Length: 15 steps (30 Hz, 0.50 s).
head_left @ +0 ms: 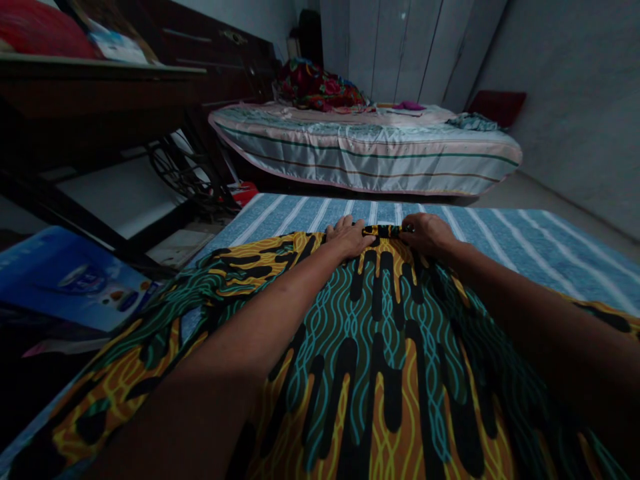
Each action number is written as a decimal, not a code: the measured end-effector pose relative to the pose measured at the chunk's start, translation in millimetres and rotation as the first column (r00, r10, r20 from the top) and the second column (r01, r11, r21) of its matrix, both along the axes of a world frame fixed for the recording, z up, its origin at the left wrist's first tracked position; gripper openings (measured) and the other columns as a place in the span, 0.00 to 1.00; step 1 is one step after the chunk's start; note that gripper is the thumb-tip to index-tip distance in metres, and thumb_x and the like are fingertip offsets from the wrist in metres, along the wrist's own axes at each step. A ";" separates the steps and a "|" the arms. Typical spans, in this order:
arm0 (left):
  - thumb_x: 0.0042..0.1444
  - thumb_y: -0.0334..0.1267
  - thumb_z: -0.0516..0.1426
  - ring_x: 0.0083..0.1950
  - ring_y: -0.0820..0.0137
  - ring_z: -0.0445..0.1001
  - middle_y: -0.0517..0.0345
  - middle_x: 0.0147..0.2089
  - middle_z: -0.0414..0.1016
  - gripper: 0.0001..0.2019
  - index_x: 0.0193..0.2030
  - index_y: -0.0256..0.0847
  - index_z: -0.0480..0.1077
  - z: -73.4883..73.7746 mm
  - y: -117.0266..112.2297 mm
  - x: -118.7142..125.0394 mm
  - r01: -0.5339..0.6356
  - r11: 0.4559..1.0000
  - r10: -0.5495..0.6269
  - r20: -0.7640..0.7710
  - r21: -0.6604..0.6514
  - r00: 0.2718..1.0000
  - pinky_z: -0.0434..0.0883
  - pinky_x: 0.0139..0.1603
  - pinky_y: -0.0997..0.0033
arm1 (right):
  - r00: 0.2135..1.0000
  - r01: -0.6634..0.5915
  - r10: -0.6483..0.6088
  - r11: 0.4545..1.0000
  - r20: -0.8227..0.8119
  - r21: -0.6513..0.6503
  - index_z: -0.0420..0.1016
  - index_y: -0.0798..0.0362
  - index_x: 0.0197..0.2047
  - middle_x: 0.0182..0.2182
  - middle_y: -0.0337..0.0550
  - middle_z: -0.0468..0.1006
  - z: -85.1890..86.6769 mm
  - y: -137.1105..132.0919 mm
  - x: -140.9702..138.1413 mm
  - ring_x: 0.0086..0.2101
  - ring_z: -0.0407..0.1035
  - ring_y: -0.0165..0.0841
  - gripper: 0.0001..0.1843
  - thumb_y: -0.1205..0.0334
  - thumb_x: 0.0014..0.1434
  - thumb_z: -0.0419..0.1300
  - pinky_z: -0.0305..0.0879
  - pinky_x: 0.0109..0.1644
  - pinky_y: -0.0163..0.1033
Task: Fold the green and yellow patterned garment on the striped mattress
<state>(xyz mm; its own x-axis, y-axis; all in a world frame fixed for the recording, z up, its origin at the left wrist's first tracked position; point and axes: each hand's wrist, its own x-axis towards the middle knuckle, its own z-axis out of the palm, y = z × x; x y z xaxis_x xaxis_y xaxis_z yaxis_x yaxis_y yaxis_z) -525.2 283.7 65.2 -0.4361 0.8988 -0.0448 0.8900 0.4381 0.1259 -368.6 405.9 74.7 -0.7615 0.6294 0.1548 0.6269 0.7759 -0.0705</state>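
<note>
A shirt (pixel 375 320) with a wavy yellow, green and black pattern lies spread over a blue-and-white striped cloth (pixel 280 212). Its narrow neckband (pixel 384 231) is at the far end, between my two hands. My left hand (pixel 346 237) rests flat at the band's left end, fingers stretched forward over the fabric. At the right end, my right hand (pixel 427 232) has its fingers closed on the edge of the band. A sleeve (pixel 135 360) reaches out to the lower left. My forearms cover parts of the shirt on both sides.
Beyond the striped surface stands a bed (pixel 370 150) with a bundled red floral blanket (pixel 320 87). To the left are a sewing-machine table (pixel 100 70) with an iron wheel (pixel 175 167) and a blue box (pixel 75 277). Grey wardrobes (pixel 395 47) line the back.
</note>
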 end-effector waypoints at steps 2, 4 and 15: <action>0.61 0.55 0.46 0.72 0.53 0.42 0.42 0.72 0.42 0.30 0.66 0.43 0.52 2.2 -8.6 -1.0 0.022 1.000 -0.022 -0.006 0.011 1.000 0.48 0.65 0.44 | 0.999 0.002 -0.004 0.999 -0.047 -0.035 0.75 0.52 0.46 0.39 0.46 0.79 6.8 -0.2 13.5 0.37 0.71 0.36 0.17 0.56 0.57 0.55 0.60 0.34 0.35; 0.61 0.55 0.46 0.73 0.55 0.37 0.43 0.73 0.37 0.31 0.67 0.44 0.49 3.5 -17.8 -1.6 0.082 0.996 -0.081 -0.031 0.024 0.996 0.44 0.66 0.44 | 0.997 -0.035 0.030 0.996 -0.064 -0.088 0.76 0.53 0.44 0.36 0.46 0.79 12.5 -2.9 32.6 0.35 0.71 0.36 0.16 0.55 0.57 0.55 0.60 0.34 0.35; 0.62 0.55 0.45 0.72 0.53 0.42 0.44 0.72 0.42 0.28 0.65 0.46 0.55 5.6 -51.1 1.1 0.083 0.997 -0.082 -0.052 0.005 0.995 0.49 0.65 0.44 | 0.957 -0.261 0.209 0.923 -0.203 -0.283 0.76 0.39 0.41 0.37 0.47 0.78 23.1 -105.1 186.2 0.37 0.74 0.41 0.14 0.53 0.60 0.50 0.69 0.39 0.46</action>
